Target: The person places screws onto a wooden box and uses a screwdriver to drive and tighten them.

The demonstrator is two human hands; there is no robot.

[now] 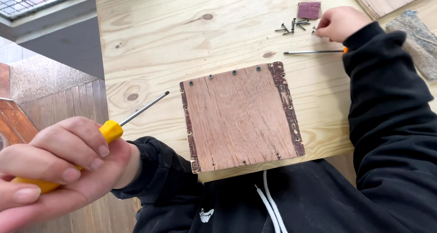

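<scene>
The left hand (59, 169) clenches a yellow-handled screwdriver (107, 132) at eight o'clock, while the right hand's (340, 23) fingers pinch at loose dark screws (291, 27) at one o'clock, beyond the square plywood panel (241, 117) on the pale pine counter (159, 42).

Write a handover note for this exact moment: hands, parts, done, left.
Left hand: gripping the yellow-handled screwdriver, raised off the table edge, tip pointing toward the board.
Right hand: fingertips at the pile of loose screws at the far side of the table; whether it holds one is unclear.
Square plywood board: flat at the near edge. A second screwdriver lies between board and screws.
Done: four screws sit along the board's far edge.
Left: holes down the right strip and other edges look unfilled.
</scene>
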